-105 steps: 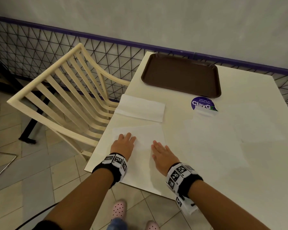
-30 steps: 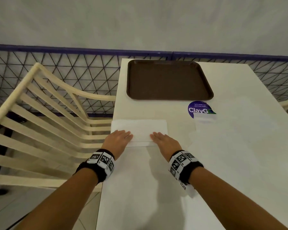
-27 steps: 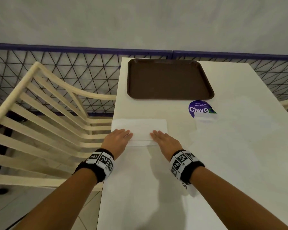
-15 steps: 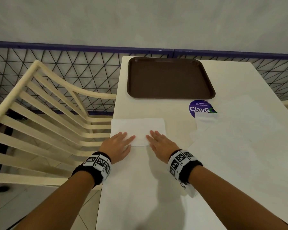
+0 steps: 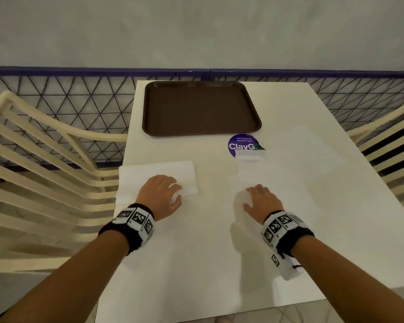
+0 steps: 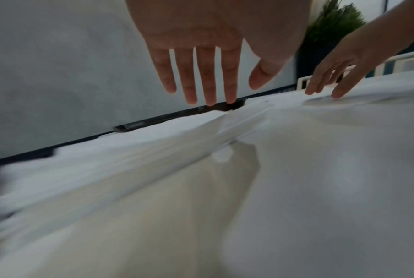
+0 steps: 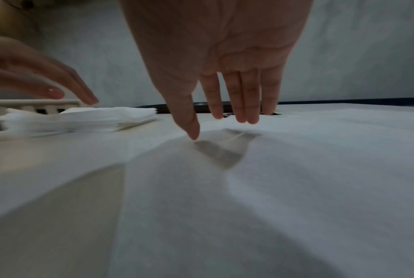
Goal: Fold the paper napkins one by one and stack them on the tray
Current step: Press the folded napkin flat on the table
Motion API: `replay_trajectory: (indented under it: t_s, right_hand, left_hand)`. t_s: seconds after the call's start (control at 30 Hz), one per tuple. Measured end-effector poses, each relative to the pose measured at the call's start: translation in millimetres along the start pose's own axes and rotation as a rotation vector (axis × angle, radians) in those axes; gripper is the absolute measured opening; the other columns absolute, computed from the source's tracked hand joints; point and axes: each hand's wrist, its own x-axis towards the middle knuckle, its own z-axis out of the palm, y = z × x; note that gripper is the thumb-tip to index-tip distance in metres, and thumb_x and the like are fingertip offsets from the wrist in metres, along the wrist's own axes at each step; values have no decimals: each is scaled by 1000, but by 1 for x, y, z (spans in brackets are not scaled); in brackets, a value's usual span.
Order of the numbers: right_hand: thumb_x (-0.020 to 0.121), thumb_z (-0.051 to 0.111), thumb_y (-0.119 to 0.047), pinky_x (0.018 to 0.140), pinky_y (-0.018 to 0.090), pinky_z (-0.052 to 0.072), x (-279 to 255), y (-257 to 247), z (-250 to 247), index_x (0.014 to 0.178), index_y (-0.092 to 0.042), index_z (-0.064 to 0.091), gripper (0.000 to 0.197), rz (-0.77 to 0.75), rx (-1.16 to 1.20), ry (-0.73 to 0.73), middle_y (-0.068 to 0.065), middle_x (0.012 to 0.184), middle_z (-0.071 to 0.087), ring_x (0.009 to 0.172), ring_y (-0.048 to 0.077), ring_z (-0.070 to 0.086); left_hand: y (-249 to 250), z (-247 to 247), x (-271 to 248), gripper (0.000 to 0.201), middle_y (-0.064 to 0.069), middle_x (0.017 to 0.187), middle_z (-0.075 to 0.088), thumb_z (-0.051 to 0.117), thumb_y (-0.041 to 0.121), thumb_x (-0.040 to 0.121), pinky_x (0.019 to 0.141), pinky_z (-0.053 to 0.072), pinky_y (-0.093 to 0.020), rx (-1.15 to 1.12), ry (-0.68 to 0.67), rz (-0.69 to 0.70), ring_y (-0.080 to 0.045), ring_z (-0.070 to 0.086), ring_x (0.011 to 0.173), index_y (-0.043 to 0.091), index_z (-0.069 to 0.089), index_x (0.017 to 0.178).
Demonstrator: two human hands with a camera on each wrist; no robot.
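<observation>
the right hand [image 5: 262,201] has left the folded napkins [image 5: 158,177] for a flat unfolded napkin [image 5: 289,164], fingers loose, holding nothing. left hand [image 5: 161,194] hovers flat above them. brown tray [image 5: 201,130] is still bare; another fold begins.

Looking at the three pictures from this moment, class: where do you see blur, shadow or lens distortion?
Head view: the railing bows, wide-angle distortion. Left wrist view: the folded napkin smears with motion blur. Right wrist view: the right hand casts a dark shadow on the paper; dim, grainy.
</observation>
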Motion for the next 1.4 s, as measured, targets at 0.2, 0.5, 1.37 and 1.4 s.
replay_trajectory:
  t_s: [0.2, 0.5, 1.37, 1.4]
  right_hand:
    - [87, 59, -40, 104, 35, 38, -10, 43, 0, 135, -17, 41, 56, 107, 157, -60, 5, 139, 36, 131, 21, 36]
    - [93, 49, -29, 101, 35, 41, -12, 72, 6, 135, -11, 39, 46, 18, 103, -64, 8, 137, 39, 128, 24, 38]
    - [102, 33, -32, 110, 32, 30, -12, 95, -3, 143, -19, 37, 44, -31, 255, -91, 5, 146, 38, 135, 23, 36]
    - [101, 33, -33, 112, 32, 28, -15, 95, -3, 145, -20, 32, 46, -37, 251, -102, 4, 149, 34, 138, 22, 33]
  left_hand:
    - [81, 4, 40, 36, -6, 116, 63, 48, 30, 89, 91, 46, -33, -127, -43, 72, -24, 58, 110, 11, 64, 115]
    - [145, 16, 66, 55, -1, 152, 22, 38, 36, 97, 110, 23, -31, -48, -240, 59, -16, 24, 139, 16, 24, 146]
    - [175, 10, 66, 59, -12, 147, 21, 43, 32, 96, 103, 38, -36, 150, -514, 166, -27, 29, 131, 19, 17, 148]
    - [177, 10, 64, 59, -14, 145, 22, 44, 21, 96, 101, 40, -37, 178, -530, 167, -28, 31, 128, 18, 16, 148]
